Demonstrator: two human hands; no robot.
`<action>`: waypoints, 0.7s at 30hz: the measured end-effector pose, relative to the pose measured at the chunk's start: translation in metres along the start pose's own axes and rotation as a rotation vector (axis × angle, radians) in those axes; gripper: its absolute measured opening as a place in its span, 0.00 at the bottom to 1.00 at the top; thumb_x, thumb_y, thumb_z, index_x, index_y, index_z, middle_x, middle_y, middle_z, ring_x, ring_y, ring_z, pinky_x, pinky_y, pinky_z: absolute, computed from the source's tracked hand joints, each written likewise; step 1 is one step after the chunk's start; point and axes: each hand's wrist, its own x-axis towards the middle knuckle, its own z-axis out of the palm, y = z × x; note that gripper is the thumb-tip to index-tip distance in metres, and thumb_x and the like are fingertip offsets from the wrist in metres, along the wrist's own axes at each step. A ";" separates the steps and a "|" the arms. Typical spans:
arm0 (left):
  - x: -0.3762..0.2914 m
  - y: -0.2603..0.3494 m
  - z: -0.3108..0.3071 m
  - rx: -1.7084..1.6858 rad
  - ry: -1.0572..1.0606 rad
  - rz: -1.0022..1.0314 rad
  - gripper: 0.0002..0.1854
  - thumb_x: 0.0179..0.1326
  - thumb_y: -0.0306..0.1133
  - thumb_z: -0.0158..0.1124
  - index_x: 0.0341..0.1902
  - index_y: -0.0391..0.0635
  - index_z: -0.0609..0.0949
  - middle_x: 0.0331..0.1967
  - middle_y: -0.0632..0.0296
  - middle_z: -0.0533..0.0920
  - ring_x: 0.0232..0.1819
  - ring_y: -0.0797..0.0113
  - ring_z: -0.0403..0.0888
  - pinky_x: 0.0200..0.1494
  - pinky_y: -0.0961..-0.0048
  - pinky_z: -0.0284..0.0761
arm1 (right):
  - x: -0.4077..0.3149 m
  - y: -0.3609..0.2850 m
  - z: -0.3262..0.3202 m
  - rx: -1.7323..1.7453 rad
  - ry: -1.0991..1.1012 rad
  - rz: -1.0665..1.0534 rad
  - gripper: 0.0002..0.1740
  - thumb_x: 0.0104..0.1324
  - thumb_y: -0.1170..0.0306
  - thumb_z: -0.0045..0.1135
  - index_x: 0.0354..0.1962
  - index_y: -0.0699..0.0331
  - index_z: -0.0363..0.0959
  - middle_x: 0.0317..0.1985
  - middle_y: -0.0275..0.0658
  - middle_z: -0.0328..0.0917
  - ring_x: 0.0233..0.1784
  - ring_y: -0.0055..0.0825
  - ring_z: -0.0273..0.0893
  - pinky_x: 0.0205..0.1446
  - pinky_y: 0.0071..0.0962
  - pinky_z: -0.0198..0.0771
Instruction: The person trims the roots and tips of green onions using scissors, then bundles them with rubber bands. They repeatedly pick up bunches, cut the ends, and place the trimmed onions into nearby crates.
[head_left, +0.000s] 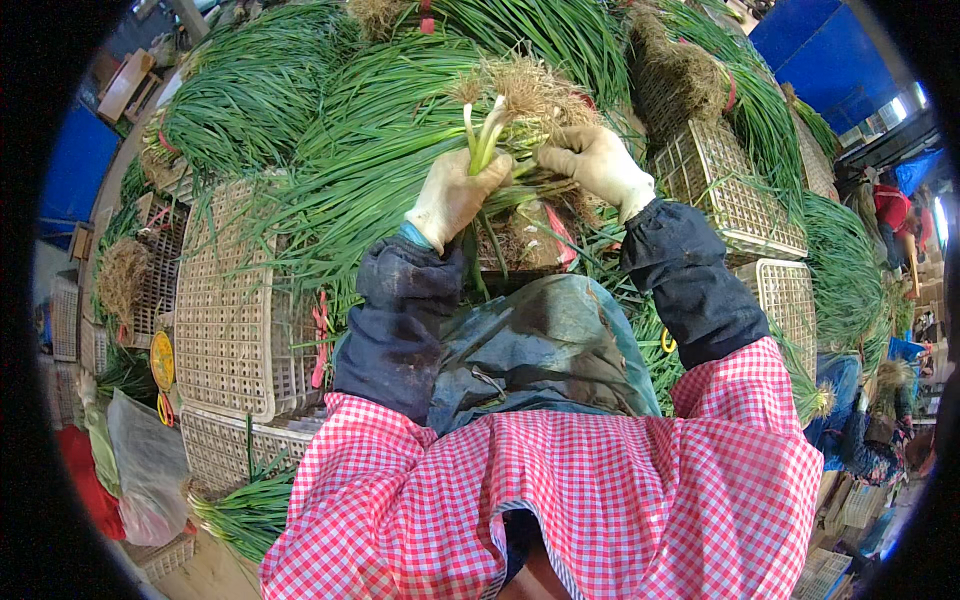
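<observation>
My left hand (459, 187), in a pale work glove, is closed around a few green allium stalks (487, 135). Their white ends and stringy roots point up, and a green leaf hangs below the fist. Just to the right, my right hand (596, 166), gloved alike, has its fingers bent against the stalks of a larger loose heap (405, 142). Whether those fingertips pinch a stalk is hidden. Tangled tan roots (551, 94) top this heap behind both hands. Beneath the hands, in front of my knees, is a root-covered bundle with a red tie (559, 232).
Tied bundles of greens (247, 105) lie behind and to both sides. Plastic crates stand at the left (225, 300) and right (727, 187). A yellow round object (161, 360) hangs beside the left crates. Other people (889, 210) are at the far right.
</observation>
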 end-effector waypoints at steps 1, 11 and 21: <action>0.000 0.000 0.000 -0.009 -0.007 0.016 0.16 0.73 0.41 0.66 0.41 0.37 0.86 0.29 0.57 0.85 0.33 0.68 0.79 0.41 0.68 0.76 | -0.004 -0.002 0.002 0.098 0.145 -0.018 0.25 0.68 0.56 0.73 0.50 0.71 0.84 0.40 0.36 0.89 0.41 0.20 0.82 0.50 0.27 0.78; -0.008 0.004 0.013 0.106 -0.014 0.222 0.12 0.73 0.36 0.65 0.40 0.38 0.86 0.30 0.55 0.86 0.33 0.63 0.84 0.41 0.66 0.78 | -0.008 -0.003 0.021 -0.135 0.133 -0.142 0.26 0.72 0.55 0.66 0.56 0.67 0.81 0.46 0.47 0.88 0.49 0.38 0.85 0.56 0.37 0.76; -0.015 0.012 -0.005 -0.141 0.043 -0.064 0.20 0.73 0.45 0.66 0.35 0.38 0.87 0.26 0.62 0.83 0.30 0.72 0.76 0.37 0.70 0.72 | -0.010 0.077 -0.033 -0.259 0.644 0.030 0.22 0.72 0.56 0.64 0.51 0.66 0.84 0.46 0.55 0.87 0.49 0.43 0.87 0.53 0.38 0.79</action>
